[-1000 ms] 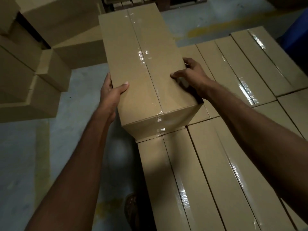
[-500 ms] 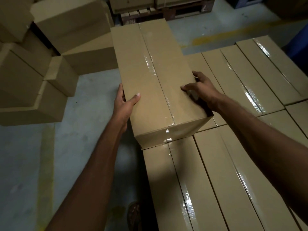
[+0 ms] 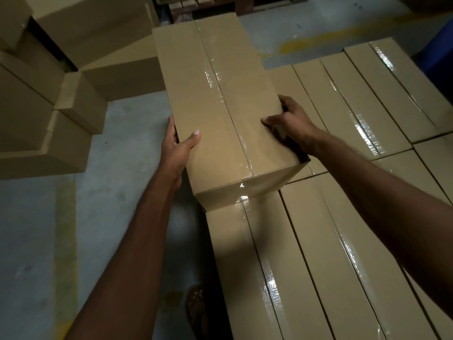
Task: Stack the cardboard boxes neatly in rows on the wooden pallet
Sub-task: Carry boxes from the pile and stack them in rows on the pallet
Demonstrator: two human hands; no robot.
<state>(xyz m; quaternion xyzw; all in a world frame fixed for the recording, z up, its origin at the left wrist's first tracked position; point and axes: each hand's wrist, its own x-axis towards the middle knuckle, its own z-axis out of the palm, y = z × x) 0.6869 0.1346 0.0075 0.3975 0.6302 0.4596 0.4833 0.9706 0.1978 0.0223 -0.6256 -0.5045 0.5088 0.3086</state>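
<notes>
A long taped cardboard box (image 3: pixel 215 111) lies on top of the far left part of the flat layer of stacked boxes (image 3: pixel 306 253). My left hand (image 3: pixel 177 148) grips its left side, thumb over the top edge. My right hand (image 3: pixel 290 121) holds its right side, thumb on the top and fingers curled down the side. The box's near end sits above the seam between two rows of the layer. The pallet under the stack is hidden.
A loose pile of cardboard boxes (image 3: pixel 49 99) stands on the grey floor at the left. Another wooden pallet (image 3: pixel 196 11) with boxes is at the top. A blue object (image 3: pixel 438 52) stands at the far right. My sandalled foot (image 3: pixel 196 305) is beside the stack.
The held box sits a little nearer and lower in view, about level with the layer's left edge. Both hands keep the same grip on its sides.
</notes>
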